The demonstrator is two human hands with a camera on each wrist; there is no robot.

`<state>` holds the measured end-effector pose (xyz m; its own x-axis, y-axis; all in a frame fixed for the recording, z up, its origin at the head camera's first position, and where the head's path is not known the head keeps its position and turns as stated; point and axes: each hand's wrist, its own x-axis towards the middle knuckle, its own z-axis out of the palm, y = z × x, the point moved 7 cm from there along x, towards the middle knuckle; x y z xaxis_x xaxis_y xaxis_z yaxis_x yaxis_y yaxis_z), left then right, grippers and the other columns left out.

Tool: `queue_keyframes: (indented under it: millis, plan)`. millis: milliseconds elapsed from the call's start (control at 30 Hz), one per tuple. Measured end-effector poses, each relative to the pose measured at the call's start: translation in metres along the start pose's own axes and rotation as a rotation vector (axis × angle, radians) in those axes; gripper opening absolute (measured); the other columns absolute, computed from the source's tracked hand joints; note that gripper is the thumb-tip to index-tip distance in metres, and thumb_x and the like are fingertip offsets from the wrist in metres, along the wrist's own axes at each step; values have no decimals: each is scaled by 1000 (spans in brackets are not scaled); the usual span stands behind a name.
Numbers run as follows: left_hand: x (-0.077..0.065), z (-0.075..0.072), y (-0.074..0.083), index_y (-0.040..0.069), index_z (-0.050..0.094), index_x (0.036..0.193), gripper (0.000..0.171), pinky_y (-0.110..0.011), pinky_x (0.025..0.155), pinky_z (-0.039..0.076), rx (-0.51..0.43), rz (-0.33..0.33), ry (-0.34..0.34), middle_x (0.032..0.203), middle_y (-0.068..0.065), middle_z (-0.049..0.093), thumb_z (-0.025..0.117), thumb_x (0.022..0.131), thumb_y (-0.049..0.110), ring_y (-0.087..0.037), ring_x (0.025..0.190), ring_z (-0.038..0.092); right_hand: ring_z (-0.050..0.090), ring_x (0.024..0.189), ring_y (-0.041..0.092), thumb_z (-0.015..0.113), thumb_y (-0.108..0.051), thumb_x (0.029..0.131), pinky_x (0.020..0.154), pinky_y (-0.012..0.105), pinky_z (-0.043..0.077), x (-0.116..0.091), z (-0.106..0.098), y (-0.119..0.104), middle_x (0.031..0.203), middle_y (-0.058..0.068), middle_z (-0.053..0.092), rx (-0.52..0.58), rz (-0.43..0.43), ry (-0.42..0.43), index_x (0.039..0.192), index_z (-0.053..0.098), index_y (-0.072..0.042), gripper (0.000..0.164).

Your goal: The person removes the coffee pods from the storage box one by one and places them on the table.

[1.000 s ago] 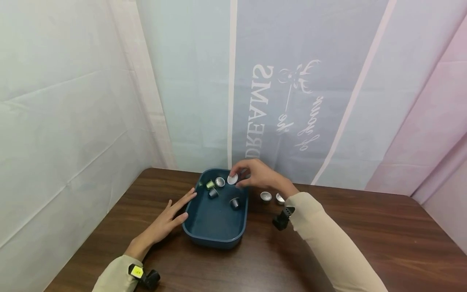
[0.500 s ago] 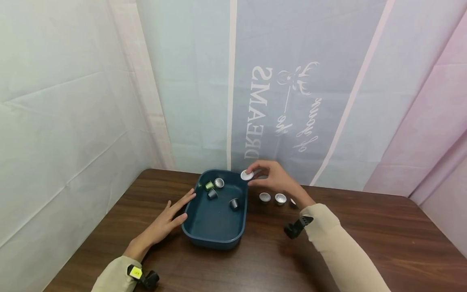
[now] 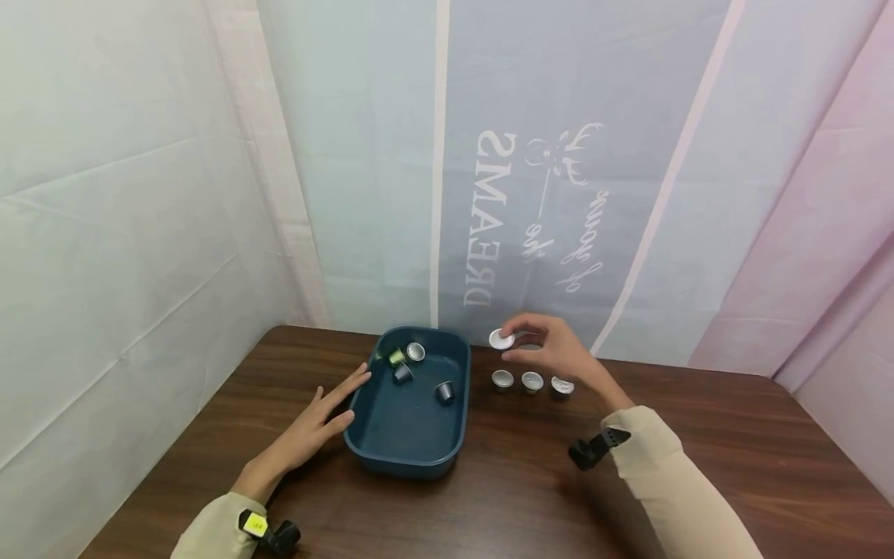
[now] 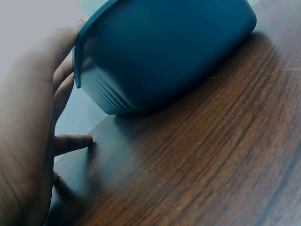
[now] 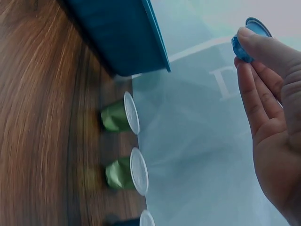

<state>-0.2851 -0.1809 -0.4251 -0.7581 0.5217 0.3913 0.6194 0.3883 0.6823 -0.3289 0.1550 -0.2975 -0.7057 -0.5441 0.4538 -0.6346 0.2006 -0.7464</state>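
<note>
My right hand (image 3: pixel 548 343) pinches a blue coffee capsule (image 5: pixel 243 46) between thumb and fingers, its pale lid up, in the air right of the bin. Below it, three capsules stand lid-up in a row on the table: a green one (image 5: pixel 116 116), another green one (image 5: pixel 121 173) and a dark one (image 5: pixel 134 221). My left hand (image 3: pixel 307 425) rests with spread fingers against the left rim of a dark blue plastic bin (image 3: pixel 412 464). Inside the bin lie a yellow-green capsule (image 3: pixel 396 357), a silver-lidded capsule (image 3: pixel 416 352), a grey capsule (image 3: pixel 403 373) and a dark capsule (image 3: pixel 445 393).
The brown wooden table (image 3: pixel 531 497) ends at the back against a hanging printed curtain (image 3: pixel 377 194). Another pale curtain (image 3: pixel 126 233) hangs along the left side.
My right hand has carried the blue capsule from over the bin to the right, above the row. The whole row now shows from behind the forearm. The left hand has stayed at the rim.
</note>
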Motion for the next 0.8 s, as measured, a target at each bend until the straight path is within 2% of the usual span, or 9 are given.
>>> queue_keyframes:
  millis: [100,300,533,800]
  plan:
    - [0,-1,1,19,27,153,58,-78,93,-6,-2,8,1,158,-10,16,47,99,9,-40,141,17,62,94,35,76,4,78,84,46,51,-7,-8,2,104,15,63,-11,14,24,105,65,4,28]
    - [0,0,-1,17,26,153,56,-78,93,-6,9,6,-11,159,-6,14,45,100,11,-38,142,16,63,94,34,76,5,78,83,41,52,-26,-24,11,106,18,62,-10,51,92,104,64,4,28]
    - [-1,0,1,19,25,153,57,-77,94,-7,1,-15,-23,159,-5,13,45,100,11,-42,141,15,66,94,21,76,5,77,81,34,53,-61,-46,51,112,16,59,72,56,182,106,62,3,31]
    - [0,0,0,18,26,153,56,-78,93,-6,1,-2,-10,159,-8,15,45,101,14,-44,140,16,66,93,18,75,7,77,79,31,53,-92,-67,62,112,16,60,-7,68,280,105,63,2,31]
